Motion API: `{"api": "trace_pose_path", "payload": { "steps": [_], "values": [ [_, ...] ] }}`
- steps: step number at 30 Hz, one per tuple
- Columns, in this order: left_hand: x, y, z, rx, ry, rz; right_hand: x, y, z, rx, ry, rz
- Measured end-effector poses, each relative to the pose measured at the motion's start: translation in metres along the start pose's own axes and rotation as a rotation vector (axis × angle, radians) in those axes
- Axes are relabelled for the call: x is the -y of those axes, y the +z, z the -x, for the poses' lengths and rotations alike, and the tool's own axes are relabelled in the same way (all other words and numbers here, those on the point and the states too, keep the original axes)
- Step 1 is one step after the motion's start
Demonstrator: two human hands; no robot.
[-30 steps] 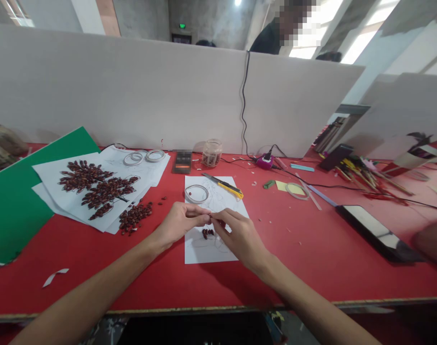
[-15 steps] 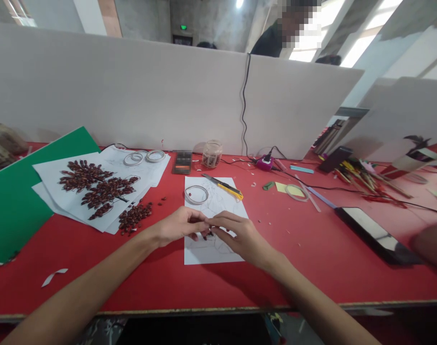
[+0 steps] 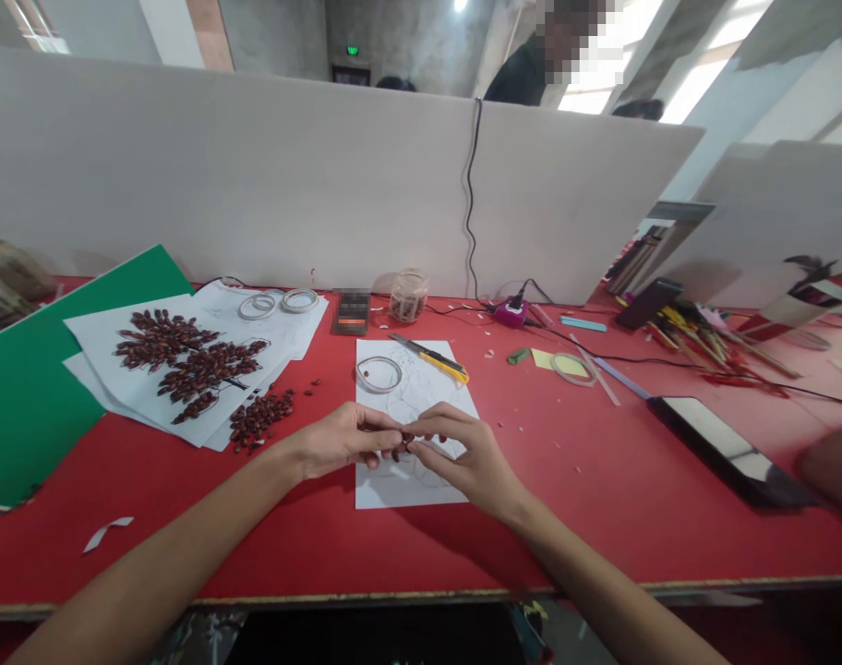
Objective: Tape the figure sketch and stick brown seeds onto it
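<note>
My left hand point(image 3: 344, 441) and my right hand point(image 3: 468, 454) meet over a white sheet with line drawing point(image 3: 379, 494). Between their fingertips is a small cluster of dark brown seeds point(image 3: 405, 441), pinched from both sides; the fingers partly cover it. A coil of clear tubing or wire point(image 3: 379, 374) lies on the sheet's upper left, beside a yellow utility knife point(image 3: 443, 363) with its blade pointing left. To the left of my left hand, a loose pile of the same seeds point(image 3: 258, 420) rests on the red table. Branch-shaped clusters of seeds point(image 3: 206, 369) lie on white papers point(image 3: 102, 356).
A green board point(image 3: 40, 406) sits under the papers. Along the white partition point(image 3: 255, 185) stand a dark calculator-like device point(image 3: 351, 314), a jar point(image 3: 408, 297) and a purple power socket point(image 3: 511, 312) with black cables. A dark-framed tablet point(image 3: 718, 443) lies at right. Beyond the partition is a person point(image 3: 522, 74).
My fingers have shifted slightly around the seed cluster, and more of it shows between them. My right hand has tilted a little. The things on the table stay put.
</note>
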State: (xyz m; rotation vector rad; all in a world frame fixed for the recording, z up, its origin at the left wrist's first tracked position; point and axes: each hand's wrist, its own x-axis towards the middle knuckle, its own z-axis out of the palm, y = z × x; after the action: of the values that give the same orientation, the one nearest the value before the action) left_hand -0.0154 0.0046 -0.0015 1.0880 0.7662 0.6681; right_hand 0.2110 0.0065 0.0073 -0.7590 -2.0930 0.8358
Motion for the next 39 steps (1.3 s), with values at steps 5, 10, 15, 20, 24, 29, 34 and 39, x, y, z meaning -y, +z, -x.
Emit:
{"api": "trace_pose_path", "payload": {
  "steps": [5,10,15,20,24,29,34,39],
  "values": [
    [0.004,0.009,0.0,0.017,-0.054,0.218,-0.001,0.005,0.001,-0.028,0.025,-0.092],
    [0.01,0.012,-0.002,-0.015,-0.014,0.247,0.0,0.007,0.002,-0.067,-0.027,-0.06],
    [0.011,0.013,-0.002,-0.134,0.013,0.111,-0.003,0.008,0.003,-0.091,-0.158,0.148],
    [0.006,0.01,0.0,-0.159,0.048,-0.051,-0.013,0.003,-0.001,-0.092,-0.279,0.308],
    [-0.003,-0.004,0.006,-0.306,0.129,-0.317,-0.023,-0.005,0.004,0.004,-0.185,0.311],
    [-0.009,-0.021,0.015,-0.393,0.268,-0.628,-0.029,-0.002,0.017,0.155,-0.198,0.421],
    [-0.002,-0.021,0.016,-0.359,0.261,-0.686,-0.027,0.006,0.018,0.156,-0.204,0.475],
    [-0.001,-0.014,0.017,-0.369,0.297,-0.771,-0.026,0.007,0.019,0.131,-0.155,0.464]
  ]
}}
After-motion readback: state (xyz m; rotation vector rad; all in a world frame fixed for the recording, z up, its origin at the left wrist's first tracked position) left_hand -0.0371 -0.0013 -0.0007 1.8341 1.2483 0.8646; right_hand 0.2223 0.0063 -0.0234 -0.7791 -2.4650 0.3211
